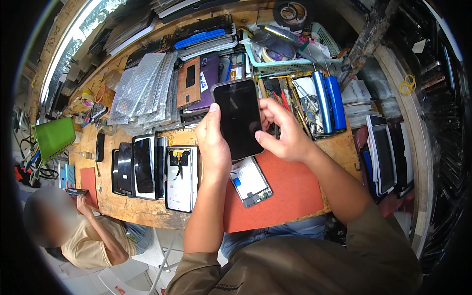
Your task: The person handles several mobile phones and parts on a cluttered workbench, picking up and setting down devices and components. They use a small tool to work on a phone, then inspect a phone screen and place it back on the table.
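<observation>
Both my hands hold a black smartphone [240, 118] with a dark screen, raised over the workbench. My left hand [214, 140] grips its left edge, the thumb lying along the side. At the right edge, my right hand [282, 130] has its thumb at the lower right of the screen and its fingers curled behind the phone. Below the phone, an opened phone frame [250, 184] with a bare circuit board at its lower end lies on a red mat [290, 191]. Its upper end is partly hidden by the held phone.
Left of my forearm lie an opened phone [179, 189] and several dark phones [144, 164]. Behind are bubble-wrap sheets [142, 91], a green basket [295, 64] of supplies, a tool tray [307, 101] and blue cylinders [335, 101]. Another person [93, 236] sits at the left holding a phone.
</observation>
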The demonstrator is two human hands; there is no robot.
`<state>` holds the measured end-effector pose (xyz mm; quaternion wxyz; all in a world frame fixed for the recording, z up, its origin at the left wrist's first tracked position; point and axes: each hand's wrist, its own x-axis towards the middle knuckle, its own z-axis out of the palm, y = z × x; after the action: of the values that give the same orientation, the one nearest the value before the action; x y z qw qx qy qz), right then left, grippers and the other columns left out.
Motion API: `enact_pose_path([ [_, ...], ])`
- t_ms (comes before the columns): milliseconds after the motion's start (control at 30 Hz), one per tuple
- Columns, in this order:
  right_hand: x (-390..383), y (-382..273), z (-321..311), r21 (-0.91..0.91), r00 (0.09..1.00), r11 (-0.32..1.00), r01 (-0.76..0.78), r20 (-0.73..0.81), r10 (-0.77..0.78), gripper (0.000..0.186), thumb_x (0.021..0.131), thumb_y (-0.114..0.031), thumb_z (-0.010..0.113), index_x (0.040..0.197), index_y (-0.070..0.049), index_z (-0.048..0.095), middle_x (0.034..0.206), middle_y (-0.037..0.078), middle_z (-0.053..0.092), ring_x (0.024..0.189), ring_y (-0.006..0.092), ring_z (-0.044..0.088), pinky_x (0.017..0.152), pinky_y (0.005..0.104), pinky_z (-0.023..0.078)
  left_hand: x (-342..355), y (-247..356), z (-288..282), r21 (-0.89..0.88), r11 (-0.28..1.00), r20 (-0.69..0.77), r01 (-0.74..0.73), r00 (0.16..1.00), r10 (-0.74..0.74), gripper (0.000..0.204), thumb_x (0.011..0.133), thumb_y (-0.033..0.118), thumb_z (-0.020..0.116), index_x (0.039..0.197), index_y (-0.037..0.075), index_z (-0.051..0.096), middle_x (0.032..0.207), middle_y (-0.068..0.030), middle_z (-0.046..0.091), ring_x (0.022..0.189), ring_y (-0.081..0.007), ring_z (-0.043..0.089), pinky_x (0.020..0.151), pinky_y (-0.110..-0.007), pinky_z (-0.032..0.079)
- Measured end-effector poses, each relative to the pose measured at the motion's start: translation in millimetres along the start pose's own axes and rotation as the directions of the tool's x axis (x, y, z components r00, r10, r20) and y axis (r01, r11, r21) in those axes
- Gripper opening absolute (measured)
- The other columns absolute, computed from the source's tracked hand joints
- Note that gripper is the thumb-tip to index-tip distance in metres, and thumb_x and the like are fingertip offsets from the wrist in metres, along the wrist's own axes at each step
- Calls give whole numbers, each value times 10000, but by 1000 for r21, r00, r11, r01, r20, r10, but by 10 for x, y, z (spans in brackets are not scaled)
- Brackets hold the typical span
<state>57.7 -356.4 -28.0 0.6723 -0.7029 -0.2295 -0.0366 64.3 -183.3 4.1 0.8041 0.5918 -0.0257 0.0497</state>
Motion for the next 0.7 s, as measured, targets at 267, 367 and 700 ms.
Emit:
enact_pose_path([
  [267, 3, -34, -16, 116, 996, 993, 9, -92, 1, 603, 873, -22, 720, 1401, 2, 430, 1176, 117, 639, 1068, 181, 647, 921, 335, 527, -88, -121, 86, 38, 999, 46, 26, 999, -28, 430, 1129, 287, 462, 1136, -59, 718, 1070, -84, 732, 938, -110, 633, 882, -286, 496],
  [367, 1, -38, 73, 128, 993, 989, 72, -103, -59, 689, 881, -71, 749, 1462, 7, 387, 1242, 131, 641, 1137, 189, 643, 1002, 356, 505, -90, -120, 81, 37, 999, 45, -6, 999, 5, 434, 1131, 287, 459, 1142, -62, 716, 1074, -82, 732, 940, -110, 630, 883, -287, 495],
  [700, -12, -102, -52, 75, 994, 992, -104, -21, 105, 661, 869, -27, 670, 1474, 16, 407, 1162, 83, 671, 1050, 144, 640, 963, 319, 494, -66, -32, 86, 19, 998, 1, 60, 998, -60, 439, 1133, 300, 456, 1114, -49, 722, 1034, -84, 740, 885, -112, 654, 833, -273, 518],
])
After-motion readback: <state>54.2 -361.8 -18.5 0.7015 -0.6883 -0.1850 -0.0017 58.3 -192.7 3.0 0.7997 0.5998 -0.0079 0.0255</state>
